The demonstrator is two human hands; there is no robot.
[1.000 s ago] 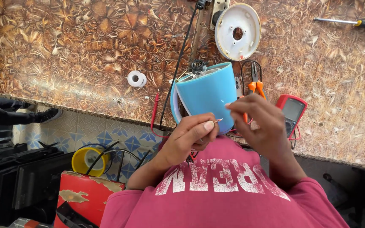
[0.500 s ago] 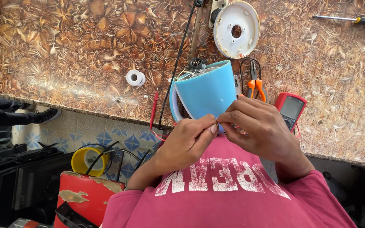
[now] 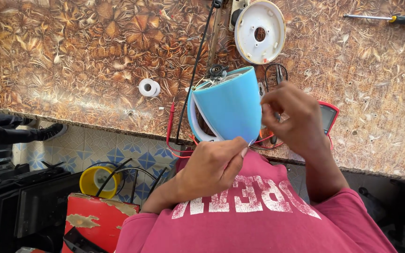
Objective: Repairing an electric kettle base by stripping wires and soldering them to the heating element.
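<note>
A blue electric kettle body [image 3: 230,107] lies on its side at the front edge of the patterned brown worktop [image 3: 71,56], open end toward me. My left hand [image 3: 212,166] is below it, thumb and forefinger pinched on a thin pale wire [image 3: 250,141] at the kettle's near rim. My right hand [image 3: 292,117] is raised at the kettle's right side with curled fingers; what it holds is hidden. Small metal parts [image 3: 216,71] show at the kettle's far end.
A white round base plate [image 3: 260,30] lies behind the kettle and a screwdriver [image 3: 399,18] at the far right. A red multimeter [image 3: 329,115], a white tape roll [image 3: 148,87] and a black cable [image 3: 198,61] share the worktop. Below are a yellow tub [image 3: 97,180], a red box [image 3: 94,220] and someone's shoe [image 3: 48,132].
My right hand has left my left hand and risen to the right along the kettle's side. My left hand stays pinched at the near rim.
</note>
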